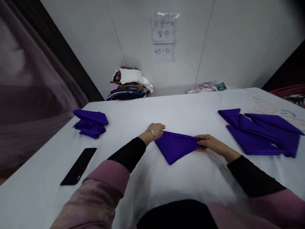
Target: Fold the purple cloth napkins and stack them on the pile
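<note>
A purple cloth napkin (176,147), folded to a triangle with its point towards me, is stretched between my hands at the middle of the table. My left hand (156,129), with a bracelet at the wrist, is closed on its upper left corner. At the right corner my right hand (204,142) pinches the fabric between thumb and fingers. Several folded purple napkins (262,135) lie overlapping to the right. On the left is a rumpled pile of purple napkins (90,124).
The white-covered table (133,114) spans the view. A black flat object (79,166), perhaps a phone, lies at the left. Behind the table are a stack of clothes (130,82) and more fabric (206,87). Handwritten signs (163,31) hang on the wall.
</note>
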Available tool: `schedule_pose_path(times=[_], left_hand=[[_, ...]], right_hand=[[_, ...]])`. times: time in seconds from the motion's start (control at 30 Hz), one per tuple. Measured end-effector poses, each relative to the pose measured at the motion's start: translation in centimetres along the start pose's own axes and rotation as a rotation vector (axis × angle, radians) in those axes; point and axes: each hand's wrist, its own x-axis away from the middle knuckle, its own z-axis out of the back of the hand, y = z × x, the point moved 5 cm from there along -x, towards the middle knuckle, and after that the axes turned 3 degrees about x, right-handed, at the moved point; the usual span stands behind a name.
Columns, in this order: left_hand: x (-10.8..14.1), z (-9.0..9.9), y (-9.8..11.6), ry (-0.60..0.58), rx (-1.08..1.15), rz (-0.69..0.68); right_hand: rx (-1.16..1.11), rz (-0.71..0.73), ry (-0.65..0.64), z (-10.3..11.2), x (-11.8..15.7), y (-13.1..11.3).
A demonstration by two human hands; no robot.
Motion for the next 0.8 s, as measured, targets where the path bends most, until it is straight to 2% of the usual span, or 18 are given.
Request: schedule_pose_path(times=[0.07,0.17,0.23,0.33,0.43,0.53,0.67,0.8], left_hand=[[0.2,-0.5,0.0,0.106,-0.013,-0.009],[2.1,-2.1,1.1,0.182,0.008,-0.044],[3.7,-3.9,2.9,0.201,0.040,-0.096],[5.8,-6.5,6.6,0.247,0.179,-0.291],[6.4,-8.3,8.6,0.229,0.239,-0.306],[6.1,-8.8,9.1,0.183,0.276,-0.259],[5.4,-8.5,9.1,0.129,0.363,-0.204],[5.3,-8.6,10.2,0.058,0.429,-0.221]], right_hand=[[-0.024,-0.038,0.053,0.3,-0.2,1.3],[-0.068,-0.055,0.108,0.7,0.2,2.1],[-0.097,-0.015,0.099,0.6,0.5,2.1],[-0.109,0.062,0.048,0.4,0.8,1.7],[-0.083,0.112,0.001,0.3,1.0,1.5],[-0.056,0.142,-0.041,0.3,1.3,1.3],[-0.020,0.152,-0.070,0.1,2.0,0.4],[-0.011,0.174,-0.150,-0.7,2.9,-0.8]])
